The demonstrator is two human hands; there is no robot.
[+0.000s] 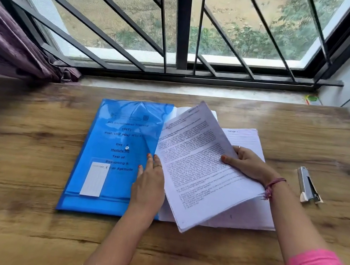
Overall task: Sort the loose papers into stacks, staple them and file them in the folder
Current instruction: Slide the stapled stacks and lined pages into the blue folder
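- A blue plastic folder lies flat on the wooden table, left of centre, with printed pages showing through its cover and a white label near its near-left corner.
- The left hand rests on the folder's right edge with fingers straight and relaxed, fingertips touching the left edge of a lifted sheaf.
- The right hand grips this printed sheaf of papers at its right edge, thumb on top and fingers curled behind, holding it tilted up off the table.
- Under the sheaf, more papers lie flat just right of the folder; a lined sheet with pink ruling shows at the far right of that pile.
- A metal stapler lies on the table to the right, apart from the papers and from both hands.
- A barred window runs along the far side, with a purple curtain at far left.
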